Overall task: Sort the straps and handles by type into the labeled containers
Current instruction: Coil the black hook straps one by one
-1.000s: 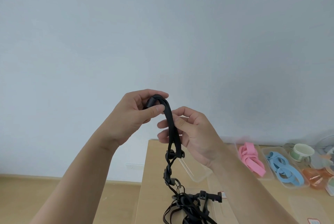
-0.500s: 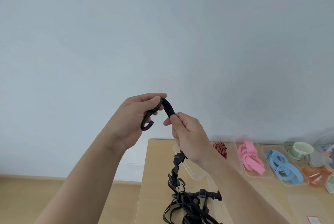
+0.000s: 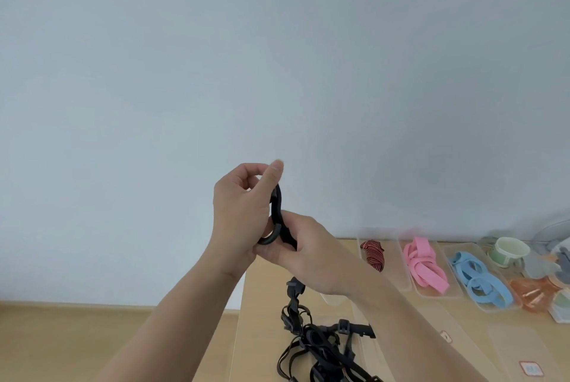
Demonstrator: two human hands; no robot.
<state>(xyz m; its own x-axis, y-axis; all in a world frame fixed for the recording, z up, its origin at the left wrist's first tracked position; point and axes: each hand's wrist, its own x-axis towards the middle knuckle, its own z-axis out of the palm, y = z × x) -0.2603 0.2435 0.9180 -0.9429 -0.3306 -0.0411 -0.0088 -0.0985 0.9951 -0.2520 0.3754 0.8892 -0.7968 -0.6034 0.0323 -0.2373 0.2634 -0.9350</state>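
My left hand (image 3: 239, 212) pinches the hooked end of the black strap (image 3: 276, 206), my right hand (image 3: 308, 250) grips it just below, high above the tangled pile (image 3: 311, 346), so I should draw it free slowly lest buckles snag.

Hands closing on the strap. The right hand (image 3: 308, 246) now meets the left hand (image 3: 239, 215), no longer apart from it. The strap (image 3: 276, 206), earlier arched between them, stands folded into a narrow upright loop. The hook (image 3: 270, 238) sits lower, between both palms.
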